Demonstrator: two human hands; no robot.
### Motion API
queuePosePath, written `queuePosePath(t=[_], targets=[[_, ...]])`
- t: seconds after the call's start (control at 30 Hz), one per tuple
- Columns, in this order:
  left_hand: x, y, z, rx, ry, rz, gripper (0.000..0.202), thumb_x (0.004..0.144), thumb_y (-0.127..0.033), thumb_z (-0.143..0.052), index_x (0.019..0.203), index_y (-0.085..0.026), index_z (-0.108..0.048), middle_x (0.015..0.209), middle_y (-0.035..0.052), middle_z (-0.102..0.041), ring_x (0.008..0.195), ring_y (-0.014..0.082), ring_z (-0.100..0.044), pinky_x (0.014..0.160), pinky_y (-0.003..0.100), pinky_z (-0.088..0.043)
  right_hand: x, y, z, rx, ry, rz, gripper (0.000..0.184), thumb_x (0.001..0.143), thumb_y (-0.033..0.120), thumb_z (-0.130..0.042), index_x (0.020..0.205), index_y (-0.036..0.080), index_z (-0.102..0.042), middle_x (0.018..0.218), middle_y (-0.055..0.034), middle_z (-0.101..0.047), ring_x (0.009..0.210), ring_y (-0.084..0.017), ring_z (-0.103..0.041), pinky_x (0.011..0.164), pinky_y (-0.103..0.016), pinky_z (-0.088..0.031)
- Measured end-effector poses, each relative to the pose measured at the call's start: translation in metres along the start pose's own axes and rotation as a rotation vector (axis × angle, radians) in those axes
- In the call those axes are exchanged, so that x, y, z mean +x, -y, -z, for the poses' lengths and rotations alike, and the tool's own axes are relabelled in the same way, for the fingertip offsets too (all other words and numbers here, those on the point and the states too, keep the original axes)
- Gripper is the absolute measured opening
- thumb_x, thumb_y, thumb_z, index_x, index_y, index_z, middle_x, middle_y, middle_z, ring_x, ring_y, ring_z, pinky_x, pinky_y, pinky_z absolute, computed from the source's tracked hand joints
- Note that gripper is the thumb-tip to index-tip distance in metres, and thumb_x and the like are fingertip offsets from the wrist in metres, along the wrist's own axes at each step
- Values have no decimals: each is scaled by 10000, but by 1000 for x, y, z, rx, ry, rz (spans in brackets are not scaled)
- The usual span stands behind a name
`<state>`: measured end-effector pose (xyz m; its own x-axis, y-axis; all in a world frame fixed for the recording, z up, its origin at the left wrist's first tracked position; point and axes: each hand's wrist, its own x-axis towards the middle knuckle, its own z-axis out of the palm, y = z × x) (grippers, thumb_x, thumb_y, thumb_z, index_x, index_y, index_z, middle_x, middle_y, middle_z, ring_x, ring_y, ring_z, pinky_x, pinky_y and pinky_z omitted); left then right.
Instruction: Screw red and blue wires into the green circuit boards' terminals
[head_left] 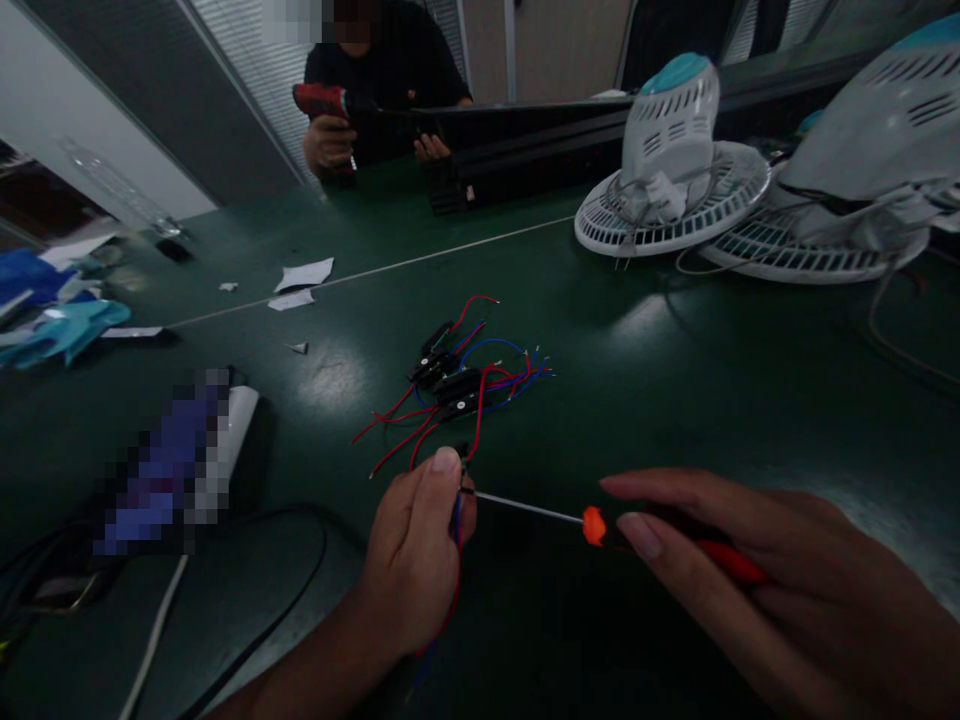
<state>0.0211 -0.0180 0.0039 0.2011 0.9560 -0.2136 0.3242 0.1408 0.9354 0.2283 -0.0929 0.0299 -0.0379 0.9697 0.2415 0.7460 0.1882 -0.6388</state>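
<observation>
My left hand point(420, 550) pinches a small black part with red and blue wires point(457, 560). Most of that part is hidden behind my thumb and fingers. A screwdriver point(529, 507) with an orange collar and a red and black handle lies in my right hand point(787, 580), thumb and index finger loosely along the handle. Its thin shaft points left, and the tip meets the part at my left fingertips. Just beyond, several black wired parts point(459, 385) lie in a heap on the green table, their red and blue leads spread out.
Two white fan heads point(671, 200) rest face down at the back right. Across the table a person point(390, 70) holds a red power drill point(321, 100) near a long black piece point(525, 150). Paper scraps point(304, 275), a blurred purple object point(165, 460) and cables lie to the left.
</observation>
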Motion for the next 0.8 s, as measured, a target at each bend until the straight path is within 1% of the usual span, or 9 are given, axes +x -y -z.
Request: queuePosePath(t=[0.17, 0.33, 0.47, 0.6, 0.7, 0.73, 0.8], targets=[[1, -1, 0, 1, -13, 12, 540, 972, -470, -343, 515, -219, -483, 497, -34, -442, 501, 143, -427, 519, 276, -349, -2, -1, -3, -14, -27, 20, 165, 927, 274, -503, 1003, 293, -649, 752, 47, -762, 553, -144, -696, 545, -224, -574], [3, -6, 1, 23, -5, 3, 539, 955, -484, -362, 500, -221, -484, 484, -33, -446, 487, 142, -433, 521, 284, -347, -4, -1, -1, 28, -5, 35, 148, 927, 259, -523, 982, 312, -649, 811, 35, -775, 597, -153, -715, 494, -220, -545], [3, -10, 1, 35, -8, 15, 533, 926, -509, -396, 482, -224, -475, 462, -39, -423, 463, 136, -411, 497, 284, -329, -4, -1, 2, 67, -8, 32, 130, 923, 288, -538, 972, 319, -654, 818, 29, -778, 612, -160, -724, 479, -214, -548], [2, -10, -1, 17, -26, 28, 518, 907, -512, -424, 479, -226, -481, 462, -36, -428, 465, 140, -419, 494, 283, -337, -7, -1, 1, 88, -28, -6, 103, 899, 295, -587, 961, 354, -644, 803, 67, -775, 610, -145, -730, 479, -188, -555], [2, -9, -1, -1, -29, 45, 509, 907, -516, -414, 493, -229, -484, 472, -33, -436, 474, 148, -426, 495, 285, -345, -7, 1, 1, 109, -63, -40, 139, 894, 317, -597, 1020, 375, -611, 810, 94, -781, 604, -129, -738, 468, -163, -553], [1, -8, -2, 9, -25, 42, 511, 908, -516, -409, 493, -229, -484, 471, -33, -435, 473, 148, -423, 496, 287, -344, -6, 2, 1, 102, -53, -44, 144, 902, 328, -584, 1041, 363, -601, 803, 88, -784, 600, -131, -741, 449, -162, -546], [2, -8, -2, 32, -18, 33, 513, 912, -510, -405, 489, -229, -478, 470, -31, -434, 473, 148, -419, 500, 290, -343, -3, 3, 1, 70, 21, -34, 152, 933, 334, -531, 1071, 321, -595, 703, 76, -770, 519, -125, -718, 389, -164, -509]])
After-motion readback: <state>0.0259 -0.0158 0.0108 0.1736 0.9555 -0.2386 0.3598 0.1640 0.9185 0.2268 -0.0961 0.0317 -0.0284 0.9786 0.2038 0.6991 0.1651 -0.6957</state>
